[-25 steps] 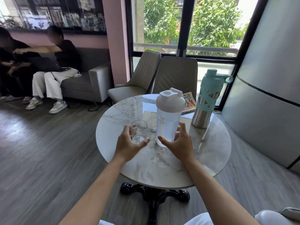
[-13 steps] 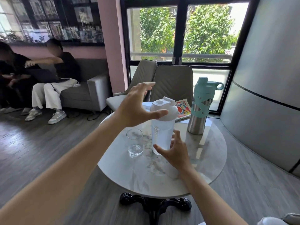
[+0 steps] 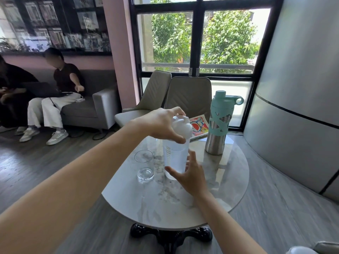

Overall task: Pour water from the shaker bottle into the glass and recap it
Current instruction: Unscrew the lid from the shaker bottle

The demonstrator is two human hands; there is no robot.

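Note:
A translucent white shaker bottle (image 3: 175,156) stands upright on the round marble table (image 3: 165,204), its white cap on top. My left hand (image 3: 163,125) wraps over that cap from the left, fingers curled around it. My right hand (image 3: 189,176) holds the bottle's lower body from the front right. A clear glass (image 3: 144,165) stands just left of the bottle, with a little water at the bottom.
A teal and steel flask (image 3: 220,125) stands at the table's back right, with a colourful booklet (image 3: 199,126) beside it. Two beige chairs (image 3: 189,96) sit behind the table. Two people sit on a grey sofa (image 3: 102,105) at the left. A curved grey wall runs along the right.
My left hand rose from beside the glass and closed over the shaker's cap. My right hand stayed at the bottle's lower body. The camera tilted up slightly.

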